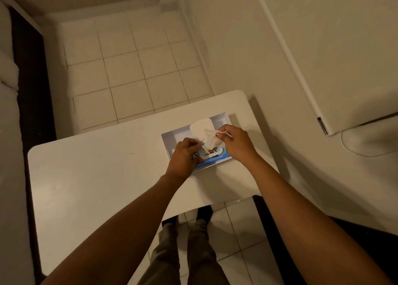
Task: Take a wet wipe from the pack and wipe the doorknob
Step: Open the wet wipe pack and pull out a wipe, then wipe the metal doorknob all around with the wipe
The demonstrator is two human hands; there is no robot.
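Observation:
A blue and white pack of wet wipes (172,137) lies on a white table (97,172), its white flip lid (202,129) standing open. A white wet wipe (212,141) is stretched above the pack's opening. My right hand (237,143) pinches the wipe's right edge between thumb and fingers. My left hand (185,157) rests on the pack's left part and grips the wipe's left corner. No doorknob is in view.
A white door (323,48) stands at the right, its edge with a metal latch plate (322,125) just beyond the table's right end. Pale tiled floor (133,69) lies beyond the table. My legs show below the table's near edge.

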